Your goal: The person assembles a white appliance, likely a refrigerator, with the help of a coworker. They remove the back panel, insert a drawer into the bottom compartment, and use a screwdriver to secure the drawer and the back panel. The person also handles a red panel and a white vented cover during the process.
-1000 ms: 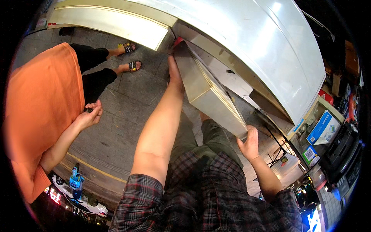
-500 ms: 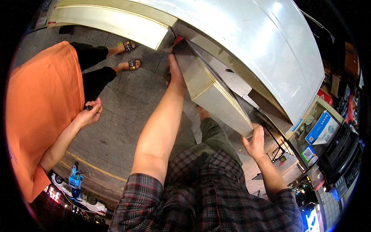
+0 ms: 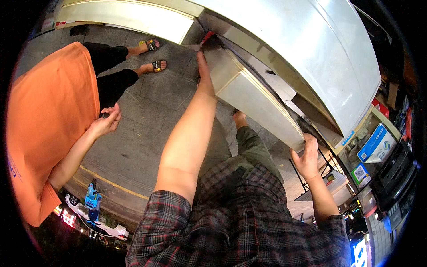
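Note:
A cream, box-shaped drawer or panel (image 3: 260, 100) with stacked edges is held slanting below a large silver-white counter top (image 3: 307, 49). At its far left end, my left hand (image 3: 203, 69) is closed on the edge; most of its fingers are hidden behind the piece. My right hand (image 3: 307, 155) grips the near right corner, fingers over the end and thumb to the side. Between the piece and the counter runs a dark gap, with a pale inner surface (image 3: 282, 89) showing through it. Something red (image 3: 207, 36) shows by the far end.
To my left stands a person in an orange shirt (image 3: 53, 129), one hand (image 3: 106, 122) held near the waist. Grey paving (image 3: 147, 102) lies underfoot. A cream front panel (image 3: 133, 18) continues at the far left. A blue-and-white box (image 3: 375, 141) and other goods crowd the right side.
The whole view has shifted slightly. The cream piece and my right hand now appear a little farther right. Both hands keep the same hold.

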`<state>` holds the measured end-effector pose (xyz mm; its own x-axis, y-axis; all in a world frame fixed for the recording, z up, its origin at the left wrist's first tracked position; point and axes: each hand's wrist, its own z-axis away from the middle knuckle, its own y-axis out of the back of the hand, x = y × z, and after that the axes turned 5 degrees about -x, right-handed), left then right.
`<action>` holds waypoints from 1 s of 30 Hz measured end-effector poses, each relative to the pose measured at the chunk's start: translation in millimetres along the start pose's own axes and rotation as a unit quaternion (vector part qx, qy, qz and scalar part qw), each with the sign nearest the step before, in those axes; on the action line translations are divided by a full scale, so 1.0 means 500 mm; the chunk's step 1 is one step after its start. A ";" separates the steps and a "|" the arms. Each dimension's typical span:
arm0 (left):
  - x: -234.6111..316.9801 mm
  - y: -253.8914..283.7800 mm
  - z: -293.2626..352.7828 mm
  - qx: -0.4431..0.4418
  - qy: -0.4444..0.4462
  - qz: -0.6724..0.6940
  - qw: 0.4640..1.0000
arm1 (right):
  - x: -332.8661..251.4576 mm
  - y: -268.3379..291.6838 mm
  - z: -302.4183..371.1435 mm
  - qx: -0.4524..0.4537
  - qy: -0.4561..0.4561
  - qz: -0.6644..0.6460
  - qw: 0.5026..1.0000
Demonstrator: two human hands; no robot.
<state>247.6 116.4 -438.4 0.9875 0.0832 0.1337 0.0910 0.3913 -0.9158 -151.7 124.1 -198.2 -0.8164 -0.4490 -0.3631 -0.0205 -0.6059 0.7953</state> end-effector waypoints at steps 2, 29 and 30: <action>-0.006 -0.005 0.003 0.084 -0.007 -0.030 0.996 | -0.008 0.016 0.006 0.013 0.005 -0.001 1.000; -0.339 -0.495 0.441 0.201 0.274 -0.212 0.916 | -0.100 0.072 0.077 0.113 0.102 -0.076 0.985; -0.350 -0.505 0.431 0.221 0.273 -0.234 0.907 | -0.098 0.074 0.080 0.107 0.100 -0.080 0.986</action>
<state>24.2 200.7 -148.8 0.7815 -0.6055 0.1503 0.5748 0.6053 -0.5507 -135.7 150.0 -131.4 -0.6639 -0.4925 -0.5627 -0.2784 -0.5356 0.7973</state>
